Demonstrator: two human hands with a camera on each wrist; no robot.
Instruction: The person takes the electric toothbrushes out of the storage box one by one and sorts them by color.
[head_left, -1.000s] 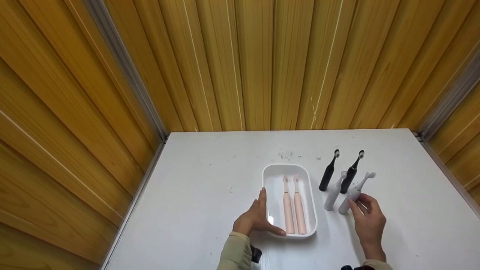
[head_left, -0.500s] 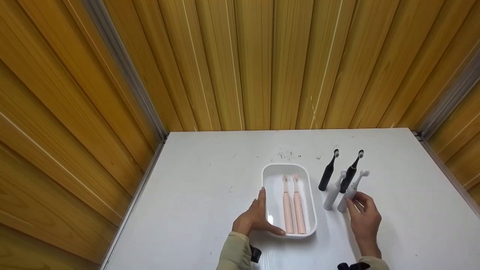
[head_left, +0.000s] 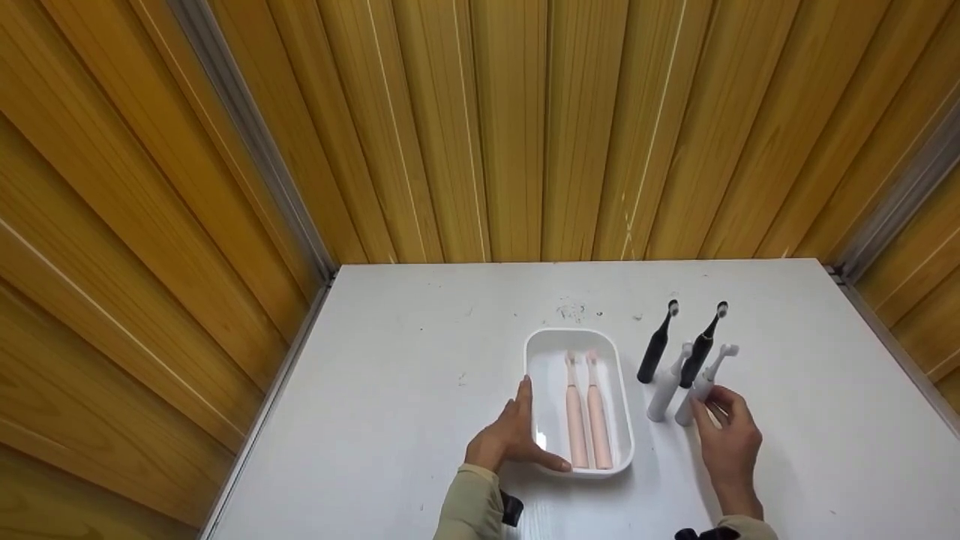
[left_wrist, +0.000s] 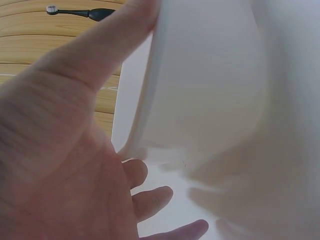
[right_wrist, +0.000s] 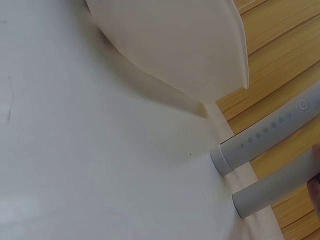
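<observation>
My left hand rests against the near-left corner of a white tray, fingers straight along its side and thumb on the front rim. Two pink electric toothbrushes lie side by side in that tray. At the right, my right hand pinches the handle of a white electric toothbrush, which stands upright on the table. Immediately left of it stands another white electric toothbrush, with its buttons showing in the right wrist view. Only the fingertips of the right hand appear there, at the edge.
Two black electric toothbrushes, one at left and one at right, stand upright behind the white pair. The white table has dark scuff marks near its far side. Wood-patterned walls enclose it at the back and sides.
My right hand has shifted slightly left, bringing the white electric toothbrush closer to the other white one. For the last half second it has barely moved. The left hand and tray have stayed put.
</observation>
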